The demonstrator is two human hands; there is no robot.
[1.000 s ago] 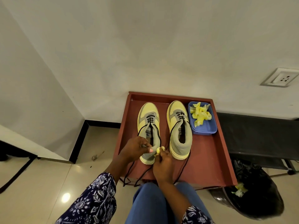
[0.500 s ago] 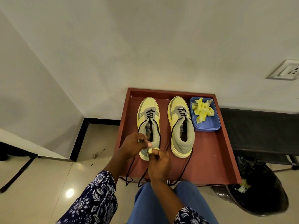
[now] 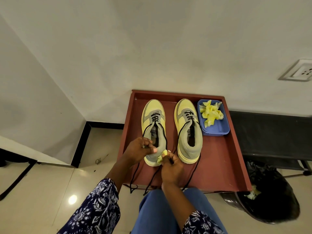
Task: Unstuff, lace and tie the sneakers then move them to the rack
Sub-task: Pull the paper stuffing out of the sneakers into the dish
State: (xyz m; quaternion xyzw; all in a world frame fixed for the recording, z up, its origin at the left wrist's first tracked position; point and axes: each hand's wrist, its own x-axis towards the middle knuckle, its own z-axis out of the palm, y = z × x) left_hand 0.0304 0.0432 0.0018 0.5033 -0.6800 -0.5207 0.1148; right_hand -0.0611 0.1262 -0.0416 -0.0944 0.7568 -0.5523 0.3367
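Yellow paper wadding [image 3: 162, 156] shows as a small crumpled tuft pinched in the right hand [image 3: 170, 169], just at the heel of the left sneaker [image 3: 154, 132]; the fingers are closed on it. The left hand [image 3: 138, 149] is clamped on that sneaker's grey collar, steadying it. Both sneakers sit on a red-brown tray [image 3: 224, 166], the right sneaker [image 3: 188, 130] just beyond the right hand, and past it a blue tub [image 3: 217, 127] already holds more yellow wadding [image 3: 210, 113]. Black laces [image 3: 135, 174] are threaded only through the lower eyelets and trail loose over the tray's near edge, below both hands. The likely trouble is those laces: the right hand lies over one strand, so carrying the tuft off could snag it and drag the shoe, or pull the lace out of an eyelet. The tuft could also tear and leave paper deep in the toe. Whether more stuffing remains inside either shoe cannot be told, since the openings are dark. The right fingertips are hard to separate from paper and lace. A black bag [image 3: 270, 196] to the right of the right hand is cut by shadow, and no rack can be identified with certainty.
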